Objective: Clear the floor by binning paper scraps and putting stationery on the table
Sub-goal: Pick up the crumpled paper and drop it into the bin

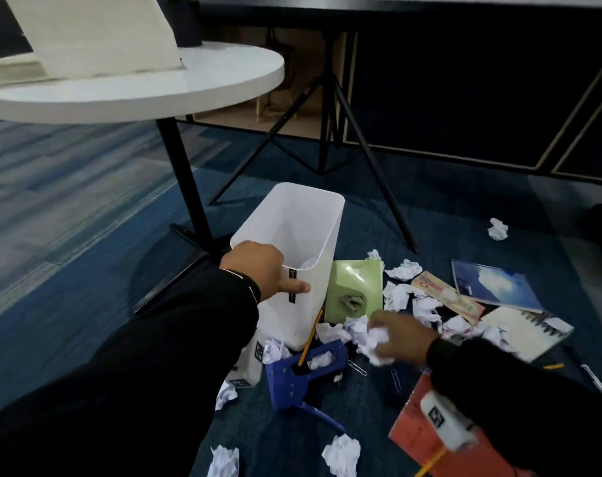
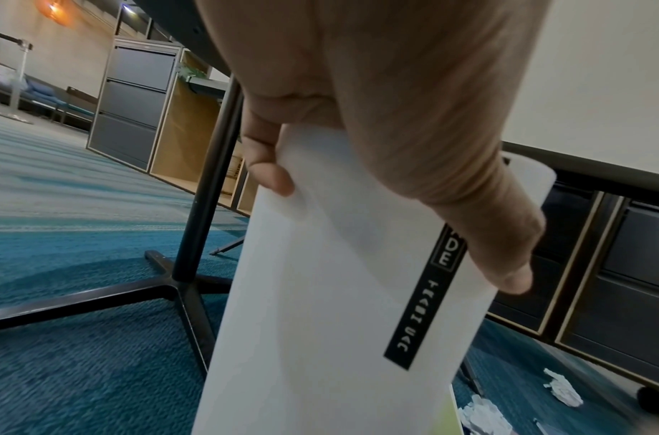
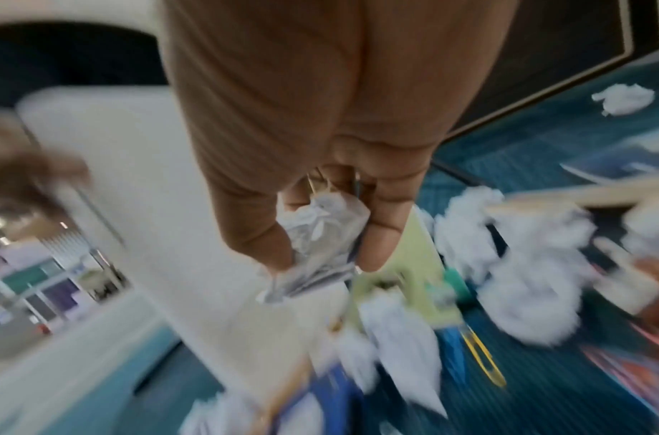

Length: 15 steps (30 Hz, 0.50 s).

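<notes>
A white plastic bin (image 1: 303, 235) stands tilted on the blue carpet, and my left hand (image 1: 258, 266) grips its near rim, thumb outside on the wall (image 2: 506, 265). Low beside the bin, my right hand (image 1: 396, 335) grips a crumpled paper ball (image 1: 377, 342), pinched between thumb and fingers in the right wrist view (image 3: 320, 235). Several more paper balls (image 1: 404, 270) lie around it. Stationery on the floor: a blue stapler (image 1: 299, 373), a pencil (image 1: 311, 333), a green card (image 1: 356, 290), notebooks (image 1: 492, 284), paper clips (image 1: 358, 368) and a red folder (image 1: 420, 428).
A round white table (image 1: 155, 87) on a black pedestal leg (image 1: 186, 180) stands behind the bin, with a white box on it. A black tripod (image 1: 327, 132) stands further back before dark cabinets. Open carpet lies to the left.
</notes>
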{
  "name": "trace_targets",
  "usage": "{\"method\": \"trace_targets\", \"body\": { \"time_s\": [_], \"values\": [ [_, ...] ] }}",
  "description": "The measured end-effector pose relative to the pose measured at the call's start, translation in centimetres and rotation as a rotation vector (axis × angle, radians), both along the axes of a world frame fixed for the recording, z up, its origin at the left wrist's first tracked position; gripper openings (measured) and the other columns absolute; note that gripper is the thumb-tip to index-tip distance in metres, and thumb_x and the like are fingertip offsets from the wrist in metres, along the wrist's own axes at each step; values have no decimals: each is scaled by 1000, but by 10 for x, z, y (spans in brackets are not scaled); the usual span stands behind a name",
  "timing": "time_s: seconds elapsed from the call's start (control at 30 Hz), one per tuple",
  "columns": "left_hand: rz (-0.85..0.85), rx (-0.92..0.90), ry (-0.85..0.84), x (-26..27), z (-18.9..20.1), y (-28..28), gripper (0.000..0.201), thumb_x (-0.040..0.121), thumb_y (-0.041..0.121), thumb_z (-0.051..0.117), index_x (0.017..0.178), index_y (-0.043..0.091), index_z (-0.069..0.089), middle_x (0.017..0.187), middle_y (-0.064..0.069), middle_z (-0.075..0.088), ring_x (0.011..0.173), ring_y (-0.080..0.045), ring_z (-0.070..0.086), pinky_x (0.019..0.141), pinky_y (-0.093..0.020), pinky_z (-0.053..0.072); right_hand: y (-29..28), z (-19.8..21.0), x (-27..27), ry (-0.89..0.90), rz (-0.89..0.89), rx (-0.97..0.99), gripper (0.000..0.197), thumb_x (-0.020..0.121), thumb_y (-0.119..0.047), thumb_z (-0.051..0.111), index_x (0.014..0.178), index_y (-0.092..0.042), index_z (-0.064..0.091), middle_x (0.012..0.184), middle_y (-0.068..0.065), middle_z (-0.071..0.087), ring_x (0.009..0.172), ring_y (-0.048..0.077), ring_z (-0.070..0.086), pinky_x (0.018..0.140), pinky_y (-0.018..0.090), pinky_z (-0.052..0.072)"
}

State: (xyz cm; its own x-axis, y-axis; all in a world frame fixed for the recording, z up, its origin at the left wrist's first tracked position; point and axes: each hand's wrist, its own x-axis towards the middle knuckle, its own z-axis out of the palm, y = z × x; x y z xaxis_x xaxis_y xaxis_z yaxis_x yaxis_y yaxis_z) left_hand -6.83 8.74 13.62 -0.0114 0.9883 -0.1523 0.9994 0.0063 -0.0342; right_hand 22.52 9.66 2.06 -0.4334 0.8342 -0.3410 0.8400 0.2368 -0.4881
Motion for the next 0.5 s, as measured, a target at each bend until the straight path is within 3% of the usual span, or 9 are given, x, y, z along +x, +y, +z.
{"method": "trace_targets", "body": {
  "time_s": [0.13, 0.23, 0.4, 0.5],
  "values": [
    [10, -15, -19, 1, 2, 0, 76, 60, 91, 48, 72, 17, 60, 73, 2, 60, 77, -20, 54, 61, -31, 40, 27, 104, -13, 209, -35, 138, 31, 78, -24, 73, 104, -28, 56, 101, -5, 64, 83, 19, 67, 72, 37, 60],
    [18, -10, -27, 1, 0, 1, 76, 59, 92, 48, 71, 18, 61, 71, 2, 61, 74, -18, 53, 60, -31, 41, 43, 161, -39, 358, -27, 227, 27, 77, -24, 74, 100, -25, 59, 96, -2, 67, 86, 20, 66, 76, 37, 57],
    [7, -24, 7, 2, 2, 3, 75, 61, 91, 48, 73, 19, 62, 71, 1, 61, 73, -19, 54, 59, -31, 42, 63, 196, -89, 390, 17, 317, 29, 72, -29, 74, 97, -27, 61, 90, -7, 67, 77, 9, 60, 67, 23, 48],
    [23, -30, -20, 5, 5, 1, 72, 61, 89, 51, 72, 19, 63, 70, 1, 61, 72, -18, 55, 58, -30, 41, 67, 192, -112, 340, 45, 293, 31, 72, -30, 73, 101, -27, 61, 93, -7, 66, 81, 12, 60, 65, 22, 45]
  ]
}}
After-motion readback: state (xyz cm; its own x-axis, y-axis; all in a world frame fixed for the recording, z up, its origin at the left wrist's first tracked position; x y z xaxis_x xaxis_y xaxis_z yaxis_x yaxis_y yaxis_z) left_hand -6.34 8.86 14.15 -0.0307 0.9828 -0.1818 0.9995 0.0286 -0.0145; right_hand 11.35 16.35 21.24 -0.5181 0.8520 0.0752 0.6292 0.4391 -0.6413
